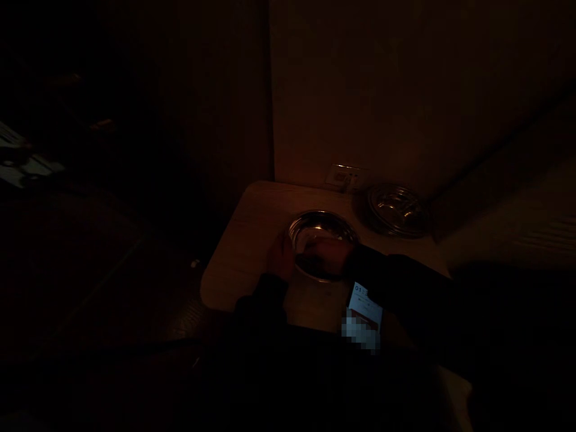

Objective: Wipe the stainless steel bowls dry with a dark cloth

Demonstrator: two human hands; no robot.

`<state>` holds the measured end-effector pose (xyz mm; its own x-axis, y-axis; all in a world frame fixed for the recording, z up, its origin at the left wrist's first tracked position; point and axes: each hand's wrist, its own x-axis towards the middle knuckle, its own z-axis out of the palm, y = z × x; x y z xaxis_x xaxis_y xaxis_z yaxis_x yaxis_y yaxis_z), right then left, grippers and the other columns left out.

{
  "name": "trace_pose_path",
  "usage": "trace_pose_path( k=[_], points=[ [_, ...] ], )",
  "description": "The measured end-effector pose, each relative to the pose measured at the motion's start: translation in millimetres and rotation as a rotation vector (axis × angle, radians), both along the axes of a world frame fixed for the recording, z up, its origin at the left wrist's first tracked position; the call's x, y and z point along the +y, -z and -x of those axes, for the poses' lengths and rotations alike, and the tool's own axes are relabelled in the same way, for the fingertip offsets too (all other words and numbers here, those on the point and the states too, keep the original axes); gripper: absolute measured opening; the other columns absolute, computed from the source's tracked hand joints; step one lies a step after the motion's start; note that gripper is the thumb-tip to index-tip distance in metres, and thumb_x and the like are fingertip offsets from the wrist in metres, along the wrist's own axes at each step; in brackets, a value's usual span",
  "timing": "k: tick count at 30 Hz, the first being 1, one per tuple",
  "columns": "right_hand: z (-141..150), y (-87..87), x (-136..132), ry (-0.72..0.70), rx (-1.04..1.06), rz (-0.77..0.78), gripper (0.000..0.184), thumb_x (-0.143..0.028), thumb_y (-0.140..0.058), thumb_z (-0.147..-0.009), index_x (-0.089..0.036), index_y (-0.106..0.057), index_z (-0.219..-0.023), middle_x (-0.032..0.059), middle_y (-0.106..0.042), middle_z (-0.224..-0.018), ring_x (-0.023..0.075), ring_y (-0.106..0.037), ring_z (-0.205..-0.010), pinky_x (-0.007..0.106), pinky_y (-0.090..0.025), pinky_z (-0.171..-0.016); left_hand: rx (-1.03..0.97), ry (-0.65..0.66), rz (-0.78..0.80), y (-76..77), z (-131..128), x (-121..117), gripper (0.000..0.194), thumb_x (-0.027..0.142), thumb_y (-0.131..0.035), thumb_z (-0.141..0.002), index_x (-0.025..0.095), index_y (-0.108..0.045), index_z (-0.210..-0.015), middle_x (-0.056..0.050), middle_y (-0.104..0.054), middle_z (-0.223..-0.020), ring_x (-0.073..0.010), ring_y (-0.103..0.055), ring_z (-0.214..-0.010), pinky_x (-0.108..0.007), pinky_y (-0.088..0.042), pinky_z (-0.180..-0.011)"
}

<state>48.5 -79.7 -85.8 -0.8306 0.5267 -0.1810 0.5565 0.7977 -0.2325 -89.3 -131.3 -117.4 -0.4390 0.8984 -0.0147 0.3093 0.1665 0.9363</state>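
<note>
A round shiny metal bowl [321, 217] rests on a small wooden table [252, 240]. My left hand [281, 258] is at the bowl's left side, its fingers against the rim, and seems to hold it. Over the inside of the bowl reaches my right hand [330, 255], its fingers bent and closed together. What it holds, if anything, is lost in the dark. Something pale lies inside the bowl, too dim to name. Close to my right sleeve, a phone [365, 305] with a lit screen lies near the table's front edge.
Shiny metal plates with compartments [396, 210] sit at the table's back right corner. Behind them a socket panel [346, 176] is on the wall. The floor [112, 276] at left is very dark, with a small white scrap [195, 263] near the table.
</note>
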Motion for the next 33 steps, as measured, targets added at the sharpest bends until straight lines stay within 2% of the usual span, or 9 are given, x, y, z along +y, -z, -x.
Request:
trace_pose_path(
  k=[5,11,14,17,20,23,25,29,33],
  points=[
    [17,-4.3,16,0.174,-0.005,-0.099,0.034,-0.019,-0.047,-0.088,-0.017,-0.059,-0.120,0.0114,-0.059,-0.123,0.0249,-0.054,-0.113,0.035,-0.042,-0.093,0.020,0.025,-0.007,1.3,3,0,0.037,0.023,-0.039,-0.090,0.008,-0.064,-0.113,-0.015,-0.068,-0.115,-0.0254,-0.062,-0.107,-0.037,-0.046,-0.095],
    [10,-3.6,26,0.420,-0.062,-0.195,0.031,-0.021,-0.041,-0.092,-0.017,-0.055,-0.119,0.0178,-0.053,-0.124,0.0285,-0.054,-0.110,0.039,-0.046,-0.087,0.011,0.011,-0.009,4.4,4,-1,0.034,0.025,-0.040,-0.090,0.016,-0.065,-0.111,-0.011,-0.070,-0.111,-0.0237,-0.063,-0.104,-0.035,-0.048,-0.092],
    [18,-1.2,20,0.383,-0.051,-0.174,0.032,-0.019,-0.042,-0.090,-0.014,-0.056,-0.119,0.0182,-0.054,-0.121,0.0286,-0.054,-0.109,0.040,-0.045,-0.089,0.011,0.009,-0.003,4.7,4,0,0.035,0.025,-0.040,-0.090,0.013,-0.065,-0.112,-0.014,-0.069,-0.112,-0.0253,-0.063,-0.105,-0.036,-0.047,-0.094],
    [20,-3.5,10,0.203,-0.022,-0.095,0.031,-0.017,-0.049,-0.086,-0.015,-0.061,-0.115,0.0136,-0.057,-0.121,0.0264,-0.053,-0.111,0.038,-0.042,-0.095,0.004,0.010,-0.014,4.1,4,0,0.035,0.025,-0.038,-0.091,0.014,-0.064,-0.112,-0.012,-0.069,-0.112,-0.0234,-0.063,-0.104,-0.034,-0.046,-0.093],
    [4,-7.9,1,0.014,-0.013,-0.003,0.030,-0.016,-0.058,-0.080,-0.021,-0.067,-0.108,0.0066,-0.062,-0.119,0.0231,-0.054,-0.113,0.034,-0.041,-0.098,-0.004,-0.003,-0.016,3.8,4,0,0.035,0.025,-0.038,-0.091,0.014,-0.065,-0.111,-0.012,-0.069,-0.112,-0.0235,-0.063,-0.104,-0.034,-0.047,-0.092],
    [-12,-8.6,-4,-0.049,-0.023,0.040,0.025,-0.015,-0.061,-0.077,-0.022,-0.071,-0.099,0.0042,-0.066,-0.111,0.0210,-0.058,-0.106,0.032,-0.044,-0.093,-0.017,0.011,-0.021,4.3,2,0,0.036,0.028,-0.037,-0.092,0.013,-0.065,-0.110,-0.013,-0.070,-0.109,-0.0243,-0.064,-0.102,-0.034,-0.048,-0.089],
    [-11,-6.3,-5,-0.031,-0.019,0.027,0.027,-0.015,-0.061,-0.078,-0.022,-0.070,-0.102,0.0051,-0.065,-0.113,0.0212,-0.057,-0.108,0.032,-0.043,-0.094,-0.024,0.017,-0.021,4.6,2,0,0.037,0.029,-0.037,-0.092,0.013,-0.065,-0.110,-0.013,-0.070,-0.109,-0.0244,-0.064,-0.102,-0.035,-0.048,-0.091],
    [12,-1.1,1,0.097,0.010,-0.059,0.036,-0.018,-0.051,-0.086,-0.018,-0.059,-0.121,0.0106,-0.057,-0.127,0.0234,-0.050,-0.117,0.037,-0.039,-0.100,-0.020,0.015,-0.011,5.2,4,1,0.037,0.026,-0.038,-0.092,0.011,-0.064,-0.113,-0.015,-0.068,-0.115,-0.0245,-0.062,-0.107,-0.036,-0.045,-0.096],
    [20,-2.5,17,0.294,-0.018,-0.141,0.034,-0.017,-0.042,-0.090,-0.018,-0.055,-0.122,0.0148,-0.055,-0.125,0.0279,-0.050,-0.114,0.041,-0.047,-0.088,-0.016,0.027,-0.012,6.0,6,0,0.037,0.025,-0.038,-0.092,0.011,-0.064,-0.114,-0.014,-0.067,-0.116,-0.0238,-0.062,-0.109,-0.034,-0.046,-0.096]
  ],
)
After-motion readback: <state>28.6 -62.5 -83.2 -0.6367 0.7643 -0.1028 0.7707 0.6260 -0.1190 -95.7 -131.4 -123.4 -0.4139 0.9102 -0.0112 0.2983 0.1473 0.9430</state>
